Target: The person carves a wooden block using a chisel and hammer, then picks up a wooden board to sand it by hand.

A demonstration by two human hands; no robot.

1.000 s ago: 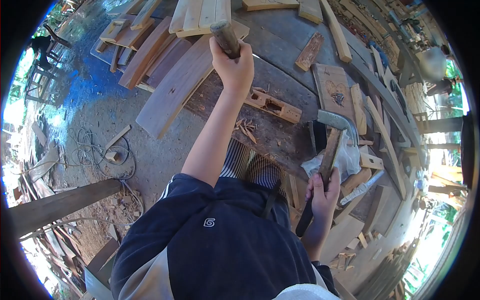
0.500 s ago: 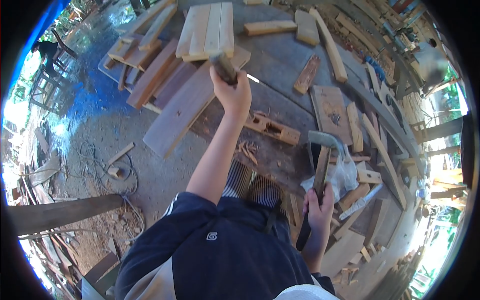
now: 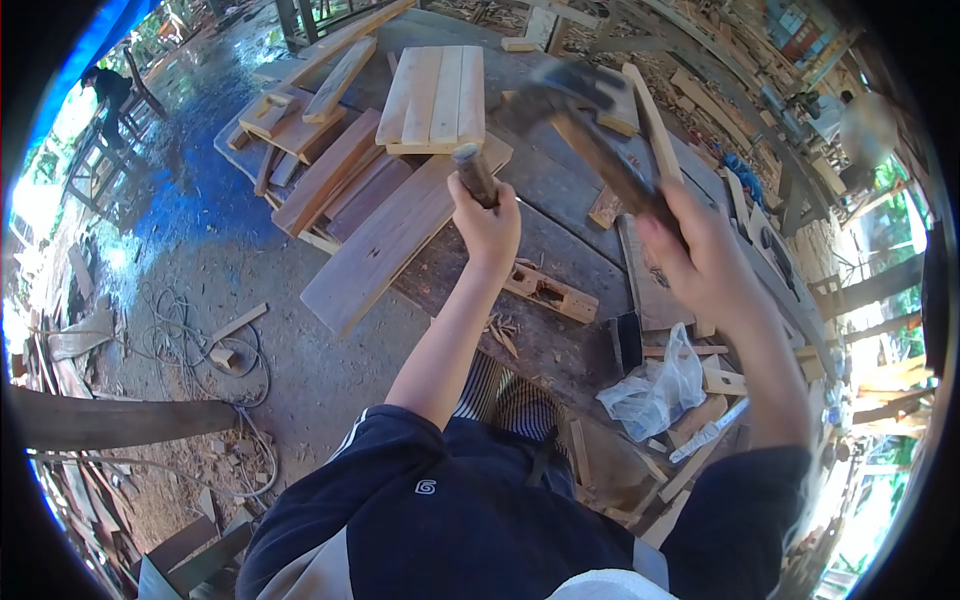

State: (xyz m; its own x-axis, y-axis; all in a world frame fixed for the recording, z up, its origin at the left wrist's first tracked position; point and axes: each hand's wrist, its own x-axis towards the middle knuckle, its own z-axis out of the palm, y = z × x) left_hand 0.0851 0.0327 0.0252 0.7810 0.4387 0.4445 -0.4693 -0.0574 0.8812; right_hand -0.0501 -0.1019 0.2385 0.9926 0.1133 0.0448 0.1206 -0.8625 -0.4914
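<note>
My left hand (image 3: pixel 487 232) is closed round the wooden handle of a chisel (image 3: pixel 474 172). The chisel's round butt points up and its blade is hidden behind the hand. Just beyond that hand lies a wooden block (image 3: pixel 577 302) with mortise holes cut in it, on the dark work table. My right hand (image 3: pixel 712 262) grips a hammer (image 3: pixel 608 160) by its wooden handle. The hammer is raised, with its metal head up and to the left, blurred by motion and apart from the chisel.
A slatted panel of pale boards (image 3: pixel 432 98) rests on stacked planks (image 3: pixel 385 235) at the far left. A crumpled plastic bag (image 3: pixel 655 395) and wood offcuts lie to the right. A looped cord (image 3: pixel 265 385) is on the floor. People are in the background at both sides.
My right hand has swung the hammer upward from beside the plastic bag. My left hand keeps its grip on the chisel; the view has tilted slightly.
</note>
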